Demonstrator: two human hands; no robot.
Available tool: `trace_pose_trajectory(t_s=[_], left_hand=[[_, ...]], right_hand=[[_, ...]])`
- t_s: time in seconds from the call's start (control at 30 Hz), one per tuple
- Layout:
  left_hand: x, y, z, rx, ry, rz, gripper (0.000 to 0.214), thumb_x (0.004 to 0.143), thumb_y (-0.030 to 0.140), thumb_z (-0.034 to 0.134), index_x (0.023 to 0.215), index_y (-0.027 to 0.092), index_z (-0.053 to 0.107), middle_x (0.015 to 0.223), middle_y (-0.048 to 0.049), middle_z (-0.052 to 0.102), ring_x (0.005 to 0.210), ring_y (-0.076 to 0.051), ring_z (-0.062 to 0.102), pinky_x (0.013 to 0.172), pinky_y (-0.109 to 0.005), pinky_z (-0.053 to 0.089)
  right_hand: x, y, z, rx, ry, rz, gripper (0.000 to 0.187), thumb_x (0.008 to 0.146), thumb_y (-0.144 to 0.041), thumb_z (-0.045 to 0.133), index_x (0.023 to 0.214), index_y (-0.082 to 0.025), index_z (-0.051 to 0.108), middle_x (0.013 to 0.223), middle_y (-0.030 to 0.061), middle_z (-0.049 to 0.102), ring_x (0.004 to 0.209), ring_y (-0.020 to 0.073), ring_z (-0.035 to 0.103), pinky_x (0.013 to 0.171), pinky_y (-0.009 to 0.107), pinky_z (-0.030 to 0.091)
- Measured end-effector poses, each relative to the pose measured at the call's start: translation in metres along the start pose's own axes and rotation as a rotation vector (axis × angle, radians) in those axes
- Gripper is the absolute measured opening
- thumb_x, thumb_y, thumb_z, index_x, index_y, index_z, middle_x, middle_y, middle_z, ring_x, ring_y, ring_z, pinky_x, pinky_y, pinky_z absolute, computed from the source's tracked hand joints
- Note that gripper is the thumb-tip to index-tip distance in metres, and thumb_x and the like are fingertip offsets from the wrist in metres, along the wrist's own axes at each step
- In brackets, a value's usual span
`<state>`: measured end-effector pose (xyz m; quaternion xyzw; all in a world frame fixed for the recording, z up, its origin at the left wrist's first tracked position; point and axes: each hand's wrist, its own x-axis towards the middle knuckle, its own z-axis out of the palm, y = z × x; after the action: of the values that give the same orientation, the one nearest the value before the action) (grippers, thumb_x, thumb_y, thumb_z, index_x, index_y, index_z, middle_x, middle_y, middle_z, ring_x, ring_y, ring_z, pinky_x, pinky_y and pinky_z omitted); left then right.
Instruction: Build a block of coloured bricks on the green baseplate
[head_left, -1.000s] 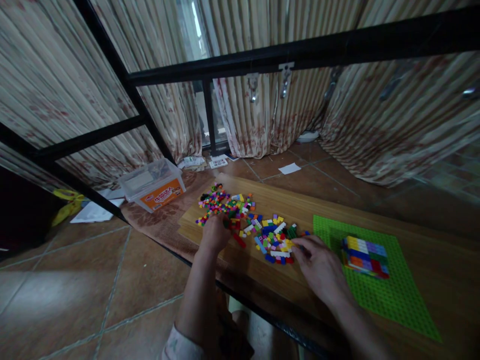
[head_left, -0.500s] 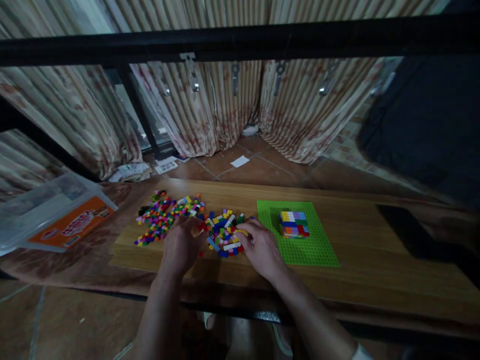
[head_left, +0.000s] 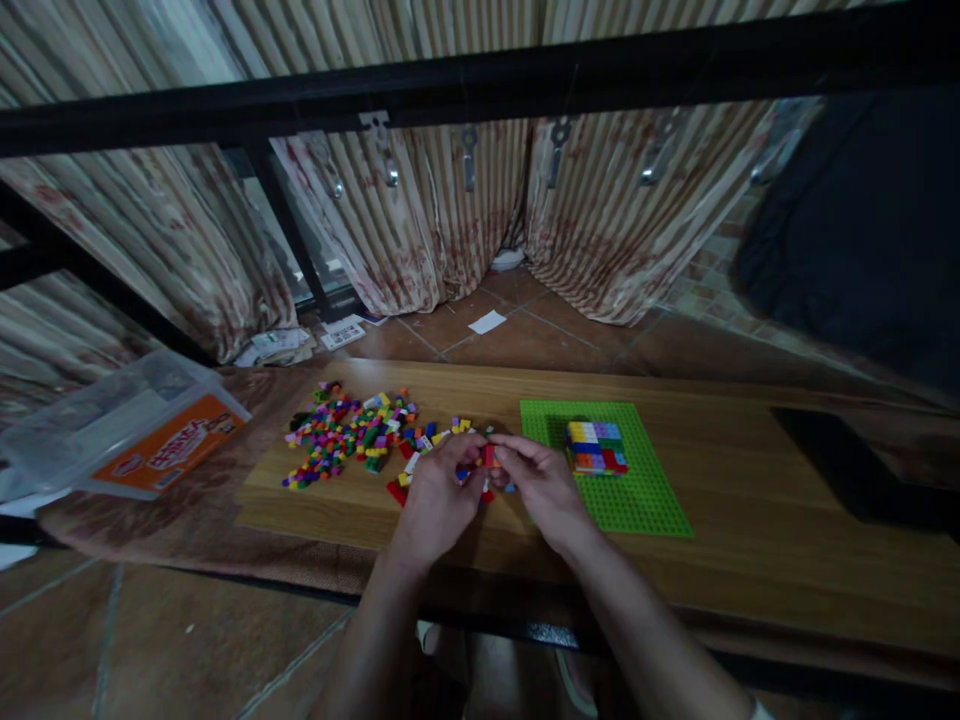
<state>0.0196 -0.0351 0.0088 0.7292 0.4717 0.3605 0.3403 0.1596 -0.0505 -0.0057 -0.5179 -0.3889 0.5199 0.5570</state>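
A small red toy brick [head_left: 490,457] is between the fingertips of my two hands, above the front of the brick pile. My left hand [head_left: 439,495] is closed, its fingertips at the brick's left side. My right hand [head_left: 538,485] pinches the brick from the right. Beneath and behind the hands lies a loose pile of mixed bricks [head_left: 411,450], partly hidden by them. To the right, a block of stacked coloured bricks [head_left: 596,446] stands on a green baseplate [head_left: 645,500].
A larger heap of small colourful bricks [head_left: 337,435] spreads over the left of the wooden board [head_left: 720,500]. Further left stands a clear plastic box [head_left: 127,420] with an orange label. A flat black object [head_left: 840,465] lies at the right. Curtains hang behind.
My left hand has moved right from the brick heap to meet my right hand. The red brick now shows between them; the yellow piece at my right fingertips is no longer visible.
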Motion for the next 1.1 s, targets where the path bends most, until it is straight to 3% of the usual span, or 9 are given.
trace_pose_trajectory(t_s=[0.13,0.3,0.57,0.77,0.9,1.1], left_hand=[[-0.001,0.002,0.003,-0.261,-0.018,-0.139,0.031,0.079,0.016,0.059,0.109,0.02,0.065,0.098,-0.0043,0.068,0.085,-0.015,0.064,0.076,-0.026,0.051],[0.002,0.004,0.015,-0.529,-0.03,-0.238,0.025,0.079,0.034,0.066,0.097,0.016,0.068,0.085,-0.0039,0.07,0.074,-0.014,0.064,0.069,-0.025,0.05],[0.006,0.007,0.029,-0.831,0.031,-0.378,0.029,0.073,0.039,0.072,0.084,0.014,0.063,0.068,-0.0009,0.065,0.06,-0.011,0.061,0.062,-0.024,0.051],[0.005,0.011,0.038,-0.902,0.047,-0.44,0.027,0.075,0.039,0.069,0.083,0.015,0.062,0.067,0.0,0.062,0.056,-0.01,0.06,0.057,-0.022,0.05],[0.005,0.013,0.047,-0.811,0.116,-0.429,0.016,0.08,0.032,0.062,0.08,0.016,0.062,0.062,0.0003,0.061,0.052,-0.011,0.059,0.052,-0.023,0.05],[0.005,0.019,0.05,-0.758,0.147,-0.409,0.013,0.082,0.026,0.055,0.079,0.016,0.063,0.059,0.0007,0.058,0.05,-0.01,0.055,0.048,-0.021,0.048]], right_hand=[[-0.001,-0.001,-0.004,-0.086,-0.008,-0.047,0.034,0.075,-0.045,0.064,0.099,-0.023,0.072,0.077,0.0014,0.073,0.063,0.0147,0.063,0.063,0.029,0.052],[-0.001,0.001,-0.007,-0.157,0.002,-0.091,0.03,0.076,-0.044,0.064,0.096,-0.023,0.072,0.085,0.0034,0.075,0.078,0.0187,0.067,0.07,0.031,0.054],[-0.002,0.005,-0.01,0.055,0.053,-0.009,0.036,0.068,-0.044,0.076,0.096,-0.021,0.074,0.085,0.0057,0.075,0.067,0.0162,0.065,0.064,0.031,0.055],[-0.003,0.006,-0.01,0.02,0.114,-0.044,0.032,0.069,-0.044,0.075,0.092,-0.02,0.075,0.089,0.007,0.075,0.071,0.0169,0.066,0.061,0.029,0.055],[-0.004,0.006,-0.007,-0.046,0.149,-0.077,0.03,0.071,-0.043,0.073,0.089,-0.02,0.075,0.085,0.0053,0.075,0.063,0.0148,0.064,0.053,0.026,0.051],[-0.004,0.007,-0.006,-0.02,0.185,-0.097,0.027,0.071,-0.04,0.074,0.087,-0.019,0.075,0.084,0.0056,0.074,0.066,0.0156,0.064,0.054,0.026,0.049]])
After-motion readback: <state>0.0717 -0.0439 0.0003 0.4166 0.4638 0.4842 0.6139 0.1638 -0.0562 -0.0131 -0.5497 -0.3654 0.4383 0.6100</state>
